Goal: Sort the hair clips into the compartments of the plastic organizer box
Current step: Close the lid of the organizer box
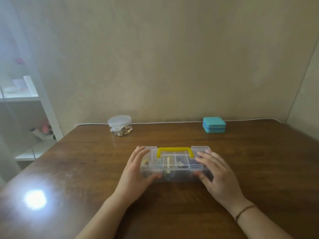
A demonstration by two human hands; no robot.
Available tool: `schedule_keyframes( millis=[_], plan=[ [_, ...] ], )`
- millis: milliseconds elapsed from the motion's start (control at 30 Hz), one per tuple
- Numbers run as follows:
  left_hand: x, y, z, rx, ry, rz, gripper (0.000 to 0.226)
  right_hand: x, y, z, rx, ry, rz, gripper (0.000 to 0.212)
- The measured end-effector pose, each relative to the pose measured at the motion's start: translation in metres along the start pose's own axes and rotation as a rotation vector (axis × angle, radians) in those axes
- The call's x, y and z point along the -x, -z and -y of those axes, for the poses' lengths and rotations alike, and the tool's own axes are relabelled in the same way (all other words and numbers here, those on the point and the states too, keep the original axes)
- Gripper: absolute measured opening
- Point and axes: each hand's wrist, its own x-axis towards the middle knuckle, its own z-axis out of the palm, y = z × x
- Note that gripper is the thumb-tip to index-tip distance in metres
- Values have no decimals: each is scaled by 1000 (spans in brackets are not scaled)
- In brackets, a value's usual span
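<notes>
clear organizer box [174, 167] on the table [86, 169], left hand [136, 173] and right hand [215, 176] each in a spread grip around its ends

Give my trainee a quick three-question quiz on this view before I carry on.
1. True or false: the organizer box has a yellow handle.
2. Which sits at the table's far right? A) round clear jar B) teal case
3. Fill in: the left hand and right hand rest at the box's two ____.

Key: 1 true; 2 B; 3 ends.
</notes>
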Motion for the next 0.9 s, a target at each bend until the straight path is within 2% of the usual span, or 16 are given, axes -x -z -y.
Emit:
schedule_keyframes(
  millis=[100,133,200,267,400,467,600,767,900],
  plan=[
    [14,1,3,140,193,-48,101,5,5,-1,-146,-91,-26,82],
    [15,3,4,143,229,-65,101,6,7,-2,-175,-171,-50,92],
    [17,7,6,72,244,-96,91,8,11,-3,-191,-322,-32,100],
    [17,9,5,56,280,-104,76,9,12,-4,-172,-383,25,95],
    [17,8,3,79,345,-125,36,6,13,-3,-99,-360,89,64],
    [18,7,3,59,370,-146,28,4,13,0,-48,-364,118,55],
    [14,7,3,-29,361,-127,28,0,15,4,17,-381,176,55],
    [-17,11,5,-168,309,-10,62,-37,26,8,229,-367,353,45],
    [-67,-3,23,-277,295,14,60,-83,4,-12,208,-406,401,44]
  ],
)
